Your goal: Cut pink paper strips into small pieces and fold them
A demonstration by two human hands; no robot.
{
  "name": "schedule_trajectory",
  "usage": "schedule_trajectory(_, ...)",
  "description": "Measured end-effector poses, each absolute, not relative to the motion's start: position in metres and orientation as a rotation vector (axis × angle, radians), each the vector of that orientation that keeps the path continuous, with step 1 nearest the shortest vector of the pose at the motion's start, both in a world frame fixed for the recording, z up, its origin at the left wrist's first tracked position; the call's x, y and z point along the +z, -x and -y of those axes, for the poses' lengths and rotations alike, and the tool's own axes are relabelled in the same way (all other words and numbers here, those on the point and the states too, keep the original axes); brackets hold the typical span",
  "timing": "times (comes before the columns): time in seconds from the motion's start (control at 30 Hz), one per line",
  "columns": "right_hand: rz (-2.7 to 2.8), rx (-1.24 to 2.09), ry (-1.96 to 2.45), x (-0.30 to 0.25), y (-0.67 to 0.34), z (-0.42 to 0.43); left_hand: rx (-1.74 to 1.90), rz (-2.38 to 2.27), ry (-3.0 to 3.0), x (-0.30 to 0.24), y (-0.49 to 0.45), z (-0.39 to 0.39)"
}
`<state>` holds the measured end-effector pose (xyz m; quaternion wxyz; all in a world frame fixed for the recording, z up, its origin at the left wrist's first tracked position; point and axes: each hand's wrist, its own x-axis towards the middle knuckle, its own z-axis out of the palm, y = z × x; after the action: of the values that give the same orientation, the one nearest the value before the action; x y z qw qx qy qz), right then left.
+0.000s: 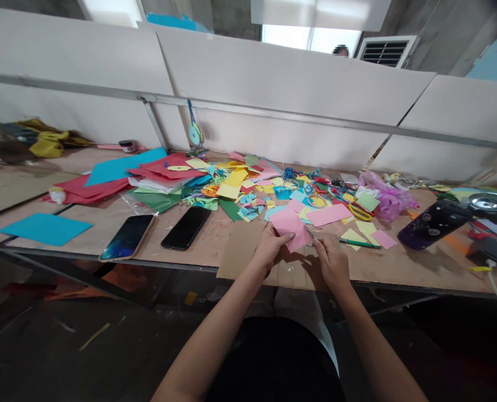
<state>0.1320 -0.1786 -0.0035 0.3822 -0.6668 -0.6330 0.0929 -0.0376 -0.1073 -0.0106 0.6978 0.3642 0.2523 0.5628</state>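
Pink paper is pinched in the left hand above cardboard at the near edge of the table, apparent scissors are clasped in the right hand, cutting is judged underway, and steady paper is called for next.

Over the near edge of the worktop, the left hand grips pink paper; the right hand holds a metal tool at it. Two phones lie leftward; paper scraps crowd toward the back edge.
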Motion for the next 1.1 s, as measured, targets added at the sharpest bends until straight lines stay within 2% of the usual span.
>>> schedule_trajectory(1.1,1.617,0.24,1.667,-0.0003,-0.1311,0.1783,1.214,-0.582,-0.829,-0.0078,0.0392,0.1078)
